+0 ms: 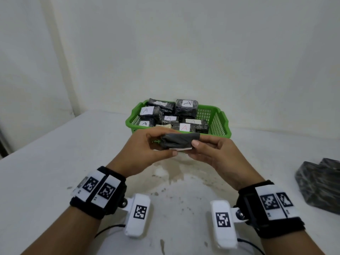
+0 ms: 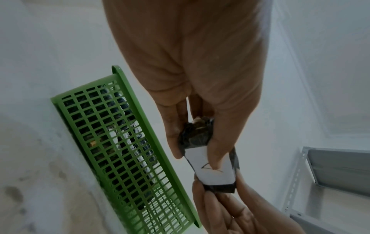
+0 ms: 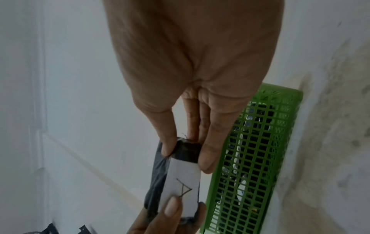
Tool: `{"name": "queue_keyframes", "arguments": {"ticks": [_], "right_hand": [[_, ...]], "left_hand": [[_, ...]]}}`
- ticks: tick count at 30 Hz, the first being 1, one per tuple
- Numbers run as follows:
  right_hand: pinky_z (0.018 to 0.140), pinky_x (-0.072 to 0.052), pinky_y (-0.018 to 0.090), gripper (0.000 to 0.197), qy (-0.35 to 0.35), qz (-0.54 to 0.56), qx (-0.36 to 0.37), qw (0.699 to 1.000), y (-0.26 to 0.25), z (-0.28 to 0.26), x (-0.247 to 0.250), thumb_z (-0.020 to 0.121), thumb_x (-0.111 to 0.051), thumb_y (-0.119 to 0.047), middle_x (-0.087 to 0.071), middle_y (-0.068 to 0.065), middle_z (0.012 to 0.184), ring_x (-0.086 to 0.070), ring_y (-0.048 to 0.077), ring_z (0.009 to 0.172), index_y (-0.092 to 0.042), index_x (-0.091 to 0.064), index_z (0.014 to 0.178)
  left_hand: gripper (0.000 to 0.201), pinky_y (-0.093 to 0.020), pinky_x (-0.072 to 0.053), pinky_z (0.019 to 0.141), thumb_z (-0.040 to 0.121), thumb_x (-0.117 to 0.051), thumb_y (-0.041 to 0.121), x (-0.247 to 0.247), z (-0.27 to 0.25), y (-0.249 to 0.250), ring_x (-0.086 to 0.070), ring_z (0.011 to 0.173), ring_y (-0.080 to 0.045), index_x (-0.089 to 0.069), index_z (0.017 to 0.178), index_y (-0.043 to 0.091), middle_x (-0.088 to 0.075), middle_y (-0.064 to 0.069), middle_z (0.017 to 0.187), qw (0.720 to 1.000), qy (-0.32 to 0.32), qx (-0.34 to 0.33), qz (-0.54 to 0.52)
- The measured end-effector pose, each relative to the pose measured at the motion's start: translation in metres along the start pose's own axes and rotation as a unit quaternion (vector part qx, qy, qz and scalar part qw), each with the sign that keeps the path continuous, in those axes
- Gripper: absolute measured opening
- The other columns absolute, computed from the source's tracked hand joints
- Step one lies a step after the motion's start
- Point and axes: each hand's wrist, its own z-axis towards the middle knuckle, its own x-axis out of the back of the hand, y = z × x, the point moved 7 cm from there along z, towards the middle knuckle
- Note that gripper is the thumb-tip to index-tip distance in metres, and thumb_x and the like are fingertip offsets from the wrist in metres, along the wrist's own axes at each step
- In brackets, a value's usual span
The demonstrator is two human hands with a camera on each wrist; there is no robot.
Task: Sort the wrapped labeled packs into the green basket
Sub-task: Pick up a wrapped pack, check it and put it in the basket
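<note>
A black wrapped pack (image 1: 177,141) with a white label marked "A" (image 2: 210,167) hangs above the table, just in front of the green basket (image 1: 219,122). My left hand (image 1: 147,146) pinches its left end (image 2: 195,134). My right hand (image 1: 213,150) pinches its right end (image 3: 187,150), thumb on top. The label (image 3: 183,183) faces down, toward the wrist cameras. Inside the basket lie several black packs with white "A" labels (image 1: 186,107), one lettered in red (image 1: 184,127).
The basket (image 2: 124,158) stands on a stained white table (image 1: 55,162) against a white wall. More black wrapped packs (image 1: 320,183) lie at the table's right edge. A grey metal shelf frame (image 2: 330,174) shows in the left wrist view.
</note>
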Motion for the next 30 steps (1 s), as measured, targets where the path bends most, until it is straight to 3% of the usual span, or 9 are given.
{"name": "queue_keyframes", "arguments": {"ticks": [3,7,12,15,20,27,30], "right_hand": [[0.087,-0.063,0.030,0.028,0.013,-0.005,0.002,1.000,-0.001,-0.001,0.001,0.093,-0.071,-0.007,-0.080,0.017,0.108,-0.078,0.028,0.099,0.001,-0.072,0.120],[0.088,-0.062,0.034,0.043,-0.017,-0.023,-0.004,1.000,0.000,-0.004,-0.015,0.083,-0.077,-0.026,-0.079,0.015,0.112,-0.077,0.030,0.104,-0.004,-0.075,0.120],[0.089,-0.063,0.032,0.029,0.014,-0.028,0.010,0.999,0.005,-0.005,-0.017,0.087,-0.079,-0.009,-0.080,0.014,0.106,-0.078,0.027,0.102,0.001,-0.076,0.114],[0.091,-0.063,0.035,0.036,-0.001,-0.037,-0.010,0.999,0.006,-0.006,-0.018,0.081,-0.084,-0.008,-0.080,0.014,0.109,-0.077,0.026,0.104,0.000,-0.075,0.115],[0.082,-0.064,0.028,0.040,0.021,-0.070,0.011,0.997,0.000,-0.007,-0.014,0.076,-0.088,-0.002,-0.080,0.014,0.105,-0.078,0.026,0.100,0.000,-0.074,0.114],[0.080,-0.064,0.031,0.038,0.017,-0.063,0.027,0.998,-0.003,-0.008,-0.018,0.075,-0.089,-0.007,-0.080,0.014,0.104,-0.079,0.025,0.096,-0.002,-0.075,0.111],[0.088,-0.063,0.036,0.055,-0.014,-0.065,0.001,0.998,-0.001,-0.007,-0.019,0.067,-0.091,-0.022,-0.079,0.010,0.111,-0.077,0.023,0.104,-0.006,-0.074,0.117]], "left_hand": [[0.045,-0.031,-0.058,0.095,0.079,-0.084,0.001,-0.001,-0.001,0.001,-0.073,0.107,-0.018,-0.073,0.120,0.015,-0.075,-0.002,0.114,1.000,-0.002,-0.004,0.015],[0.044,-0.034,-0.058,0.095,0.081,-0.083,0.001,-0.005,-0.003,0.007,-0.071,0.111,-0.020,-0.073,0.122,0.013,-0.073,-0.001,0.119,1.000,-0.015,-0.020,0.015],[0.045,-0.037,-0.060,0.094,0.079,-0.086,0.005,-0.009,-0.006,0.009,-0.071,0.109,-0.018,-0.074,0.120,0.016,-0.074,0.003,0.116,0.999,-0.018,-0.021,0.047],[0.044,-0.039,-0.060,0.095,0.076,-0.086,0.000,-0.006,-0.007,0.009,-0.071,0.110,-0.016,-0.076,0.116,0.017,-0.074,0.005,0.117,0.998,-0.017,-0.019,0.049],[0.045,-0.036,-0.059,0.095,0.075,-0.086,-0.001,-0.007,-0.008,0.016,-0.071,0.112,-0.015,-0.077,0.115,0.017,-0.074,0.006,0.117,0.997,-0.024,-0.035,0.068],[0.046,-0.027,-0.059,0.092,0.074,-0.088,0.002,-0.010,-0.010,0.024,-0.070,0.111,-0.010,-0.078,0.116,0.018,-0.074,0.011,0.117,0.993,-0.019,-0.057,0.106],[0.043,-0.028,-0.058,0.095,0.075,-0.087,-0.001,-0.005,-0.010,0.026,-0.070,0.111,-0.010,-0.079,0.114,0.016,-0.074,0.010,0.117,0.992,-0.009,-0.060,0.110]]}}
